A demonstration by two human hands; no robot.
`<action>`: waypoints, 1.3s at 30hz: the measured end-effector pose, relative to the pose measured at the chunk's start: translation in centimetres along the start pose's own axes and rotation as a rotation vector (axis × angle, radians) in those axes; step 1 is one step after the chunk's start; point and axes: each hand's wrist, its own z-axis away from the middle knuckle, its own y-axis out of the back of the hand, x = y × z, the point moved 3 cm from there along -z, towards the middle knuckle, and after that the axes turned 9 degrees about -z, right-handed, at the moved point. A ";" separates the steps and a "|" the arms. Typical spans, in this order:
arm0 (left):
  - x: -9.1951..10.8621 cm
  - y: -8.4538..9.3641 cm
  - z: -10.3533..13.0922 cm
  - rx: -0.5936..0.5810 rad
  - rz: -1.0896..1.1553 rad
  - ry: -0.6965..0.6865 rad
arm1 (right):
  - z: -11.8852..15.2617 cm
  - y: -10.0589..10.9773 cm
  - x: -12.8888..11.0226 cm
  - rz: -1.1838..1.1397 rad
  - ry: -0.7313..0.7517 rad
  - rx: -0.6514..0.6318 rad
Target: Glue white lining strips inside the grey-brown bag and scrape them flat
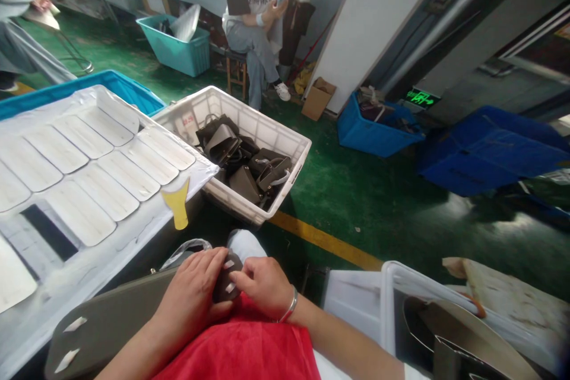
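A dark olive-grey handbag [116,317] lies across my lap with its flat base facing up. Small white tape tabs [69,360] stick up at its near-left end, and more white tabs [230,288] are at the far end. My left hand [196,282] is laid over the bag near its far end, fingers together, gripping it. Beside it my right hand [265,285] is curled, its thumb pressed by the far-end tabs; whatever is between its fingers is hidden. A clear plastic-wrapped handle [187,249] shows behind the bag.
On the left, a covered table [146,214] carries rows of white rounded panels [80,214] and a yellow scraper-shaped piece [179,203]. A white crate [285,193] of dark handbags [244,181] stands ahead. Another white bin [387,309] is at right. A seated person [253,29] holds a phone.
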 end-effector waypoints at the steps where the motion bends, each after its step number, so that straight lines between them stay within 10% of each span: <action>1: 0.0 0.0 0.0 -0.003 0.003 -0.001 | 0.0 0.1 -0.1 0.005 0.011 -0.010; 11: -0.1 -0.1 -1.1 -0.084 0.004 0.022 | -1.7 0.7 0.0 0.047 0.065 -0.097; 16: -0.1 2.7 0.9 0.004 0.025 0.015 | -2.3 0.8 1.2 -0.101 -0.027 -0.165; 23: -7.1 7.6 14.3 0.277 0.240 1.046 | -3.0 -1.6 3.3 -0.494 -0.298 -0.393; 27: -9.4 6.9 18.1 0.236 0.621 1.215 | -3.0 -1.4 2.8 -0.375 -0.359 -0.322; 34: -10.4 6.2 16.6 0.170 0.941 1.126 | -3.9 1.8 -5.2 0.211 0.112 -0.076; 39: -11.1 6.5 16.7 0.136 0.924 1.136 | -3.8 -7.0 -12.0 0.440 0.652 -0.217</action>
